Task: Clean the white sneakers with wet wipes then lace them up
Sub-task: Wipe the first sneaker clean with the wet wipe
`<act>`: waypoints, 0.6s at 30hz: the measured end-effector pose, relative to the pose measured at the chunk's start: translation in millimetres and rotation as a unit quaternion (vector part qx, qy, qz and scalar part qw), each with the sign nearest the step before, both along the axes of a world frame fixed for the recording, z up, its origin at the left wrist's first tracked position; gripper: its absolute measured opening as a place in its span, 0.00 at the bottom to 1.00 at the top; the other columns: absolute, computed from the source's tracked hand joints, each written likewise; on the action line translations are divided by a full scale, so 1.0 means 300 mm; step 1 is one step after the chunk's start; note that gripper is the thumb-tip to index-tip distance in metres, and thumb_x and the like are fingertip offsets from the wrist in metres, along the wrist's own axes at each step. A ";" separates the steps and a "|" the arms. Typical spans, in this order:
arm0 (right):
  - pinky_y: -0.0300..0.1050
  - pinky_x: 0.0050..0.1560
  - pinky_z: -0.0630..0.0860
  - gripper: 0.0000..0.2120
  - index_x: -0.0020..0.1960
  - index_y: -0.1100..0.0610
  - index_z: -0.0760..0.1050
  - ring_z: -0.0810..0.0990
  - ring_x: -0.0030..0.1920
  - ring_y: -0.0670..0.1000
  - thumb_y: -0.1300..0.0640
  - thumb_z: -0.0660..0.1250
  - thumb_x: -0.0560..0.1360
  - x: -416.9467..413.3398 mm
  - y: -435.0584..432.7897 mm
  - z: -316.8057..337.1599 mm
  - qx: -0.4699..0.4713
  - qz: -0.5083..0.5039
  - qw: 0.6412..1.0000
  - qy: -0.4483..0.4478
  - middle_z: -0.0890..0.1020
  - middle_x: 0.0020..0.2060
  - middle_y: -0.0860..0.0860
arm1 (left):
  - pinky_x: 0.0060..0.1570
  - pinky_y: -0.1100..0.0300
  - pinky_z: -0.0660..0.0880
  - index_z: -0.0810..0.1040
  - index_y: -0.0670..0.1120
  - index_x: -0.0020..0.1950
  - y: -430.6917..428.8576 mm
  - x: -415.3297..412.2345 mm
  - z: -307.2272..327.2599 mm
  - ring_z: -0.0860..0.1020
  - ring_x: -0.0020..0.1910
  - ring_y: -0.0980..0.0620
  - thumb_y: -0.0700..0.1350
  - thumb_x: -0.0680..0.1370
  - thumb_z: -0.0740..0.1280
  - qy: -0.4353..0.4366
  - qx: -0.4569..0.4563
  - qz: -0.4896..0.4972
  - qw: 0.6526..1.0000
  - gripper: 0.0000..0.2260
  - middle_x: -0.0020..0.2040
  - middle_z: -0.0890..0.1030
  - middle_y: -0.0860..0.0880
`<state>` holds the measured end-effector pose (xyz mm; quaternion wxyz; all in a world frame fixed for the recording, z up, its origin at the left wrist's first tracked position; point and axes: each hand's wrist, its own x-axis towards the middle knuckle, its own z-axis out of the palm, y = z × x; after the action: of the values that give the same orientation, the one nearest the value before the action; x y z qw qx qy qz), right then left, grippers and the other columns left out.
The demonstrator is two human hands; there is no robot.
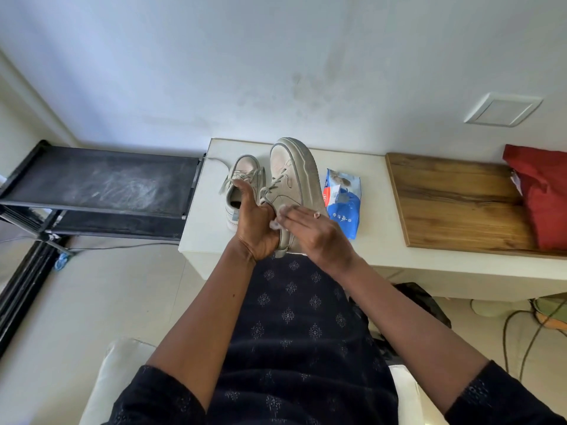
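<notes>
Gripping tilted sneaker (291,179) at the heel with left hand (256,228); pressing wet wipe (280,217) under flattened right hand (310,231); advising firm, short strokes.

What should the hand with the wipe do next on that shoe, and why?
Probably slide the wet wipe forward along the side of the held sneaker. The right hand presses it near the heel, the left hand steadies the shoe, and the toe end is untouched.

Both sneakers (288,179) are off-white, the wipes pack (343,207) blue and white, the bag (543,194) red, the board (454,204) brown wood-grain, the garment (294,317) navy with pale diamond motifs
</notes>
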<state>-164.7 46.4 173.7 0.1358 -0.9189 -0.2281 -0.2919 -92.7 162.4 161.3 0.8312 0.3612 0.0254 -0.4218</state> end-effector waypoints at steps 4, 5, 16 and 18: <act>0.46 0.54 0.78 0.09 0.50 0.67 0.81 0.82 0.50 0.56 0.68 0.63 0.73 -0.031 -0.012 -0.030 -0.029 0.007 1.000 -0.006 0.83 0.48 0.60 | 0.40 0.58 0.79 0.73 0.36 0.63 -0.005 -0.028 0.044 0.82 0.45 0.43 0.76 0.68 0.48 0.002 -0.078 -0.005 0.997 0.48 0.50 0.81 0.38; 0.46 0.52 0.79 0.09 0.49 0.66 0.81 0.82 0.49 0.56 0.68 0.63 0.73 -0.024 -0.013 -0.021 -0.029 0.002 0.999 -0.013 0.83 0.47 0.60 | 0.51 0.52 0.76 0.70 0.34 0.65 0.001 -0.036 0.054 0.80 0.51 0.40 0.75 0.67 0.53 -0.003 -0.139 -0.022 0.990 0.48 0.55 0.79 0.35; 0.49 0.42 0.80 0.08 0.47 0.64 0.81 0.81 0.45 0.55 0.65 0.63 0.75 0.076 0.015 0.084 0.002 -0.049 0.999 -0.016 0.82 0.44 0.55 | 0.73 0.56 0.54 0.75 0.41 0.65 0.004 -0.029 0.030 0.72 0.64 0.50 0.80 0.59 0.48 -0.047 -0.127 -0.040 0.990 0.53 0.61 0.76 0.45; 0.47 0.44 0.78 0.08 0.47 0.64 0.81 0.80 0.45 0.54 0.65 0.62 0.78 0.049 0.011 0.078 -0.019 -0.033 0.999 -0.034 0.82 0.43 0.54 | 0.74 0.55 0.54 0.67 0.37 0.67 0.009 -0.018 0.027 0.70 0.65 0.46 0.80 0.61 0.49 -0.034 -0.175 -0.047 0.983 0.54 0.62 0.72 0.41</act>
<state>-150.0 49.7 197.0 0.1005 -0.9178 -0.2072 -0.3233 -98.1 165.0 169.5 0.8613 0.2250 -0.0945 -0.4457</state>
